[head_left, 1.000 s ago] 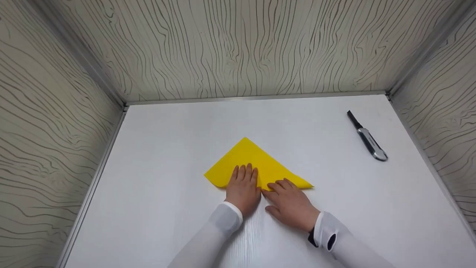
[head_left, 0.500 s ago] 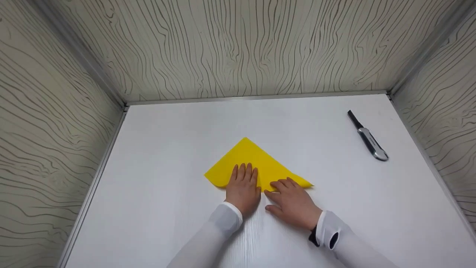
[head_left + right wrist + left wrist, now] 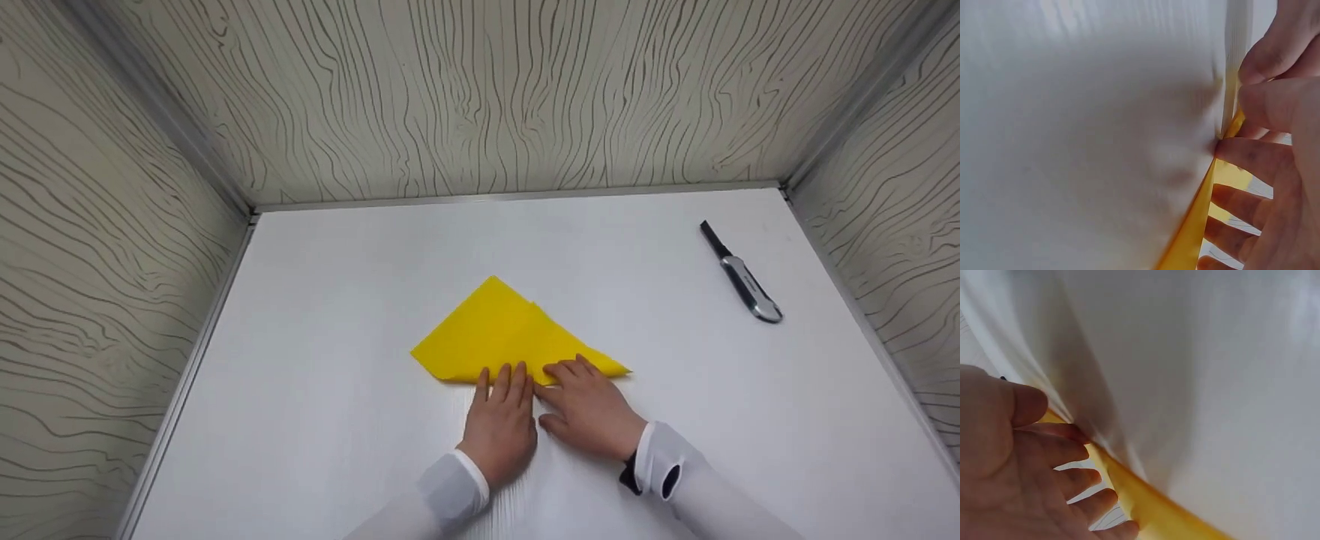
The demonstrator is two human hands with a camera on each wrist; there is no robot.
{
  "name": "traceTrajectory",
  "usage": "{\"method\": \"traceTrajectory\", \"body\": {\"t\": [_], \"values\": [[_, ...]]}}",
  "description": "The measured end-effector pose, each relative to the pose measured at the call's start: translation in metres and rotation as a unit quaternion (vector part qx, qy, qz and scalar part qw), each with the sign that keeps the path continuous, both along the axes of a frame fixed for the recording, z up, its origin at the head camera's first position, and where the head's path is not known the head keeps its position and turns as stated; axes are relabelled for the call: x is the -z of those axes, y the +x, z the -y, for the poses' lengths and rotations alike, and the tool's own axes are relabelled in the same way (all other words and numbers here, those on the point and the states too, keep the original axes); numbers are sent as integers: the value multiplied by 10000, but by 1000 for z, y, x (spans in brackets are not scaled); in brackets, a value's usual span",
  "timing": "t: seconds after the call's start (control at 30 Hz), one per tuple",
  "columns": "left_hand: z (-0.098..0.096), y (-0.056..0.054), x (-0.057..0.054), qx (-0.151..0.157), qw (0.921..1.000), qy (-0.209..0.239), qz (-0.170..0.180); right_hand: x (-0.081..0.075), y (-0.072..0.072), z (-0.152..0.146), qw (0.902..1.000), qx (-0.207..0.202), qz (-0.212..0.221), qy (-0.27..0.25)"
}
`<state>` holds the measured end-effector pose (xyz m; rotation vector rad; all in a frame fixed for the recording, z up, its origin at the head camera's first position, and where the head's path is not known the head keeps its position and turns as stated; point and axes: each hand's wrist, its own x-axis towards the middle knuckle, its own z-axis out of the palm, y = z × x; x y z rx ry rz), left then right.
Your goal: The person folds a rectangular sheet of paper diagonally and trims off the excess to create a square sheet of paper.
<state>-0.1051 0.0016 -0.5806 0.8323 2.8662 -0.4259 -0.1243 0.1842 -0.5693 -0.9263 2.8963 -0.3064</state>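
A yellow sheet of paper (image 3: 487, 322), folded over to a rough triangle, lies on the white table with its peak pointing away from me. My left hand (image 3: 501, 431) rests at the near folded edge, its straight fingertips on the paper. Just to its right, my right hand (image 3: 592, 409) touches the same edge with fingers slightly bent and spread. In the left wrist view the extended fingers of the left hand (image 3: 1044, 467) meet the paper's edge (image 3: 1145, 495). The right wrist view has the right hand's fingertips against the paper (image 3: 1190, 230), which bulges a little at the fold.
A black and silver utility knife (image 3: 742, 281) lies at the right rear of the white table (image 3: 337, 285). Wood-patterned panels (image 3: 480, 97) stand behind and at both sides, with metal framing along the table's edges.
My left hand has slid back toward me from the middle of the paper to its near edge, uncovering a slightly offset upper layer. The right hand has shifted slightly right.
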Motion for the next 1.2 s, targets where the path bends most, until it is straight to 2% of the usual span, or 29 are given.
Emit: {"method": "traceTrajectory", "body": {"t": [0.2,0.37,0.53,0.73,0.97,1.2], "values": [[1,1,6,-153,9997,72,176,1,-1,-1,9999,-42,-95,43],[-2,3,4,-233,9994,17,251,1,-1,-1,9998,-72,-198,-6],[-2,4,2,-274,9990,25,359,2,-2,-1,9999,-11,-121,26],[5,5,-1,-378,9971,391,523,1,-2,-1,10000,65,-11,70],[9,5,1,-512,9932,797,670,-1,-1,0,9998,88,156,104],[17,2,1,-668,9916,928,607,-1,-1,-1,9997,112,166,162]]}}
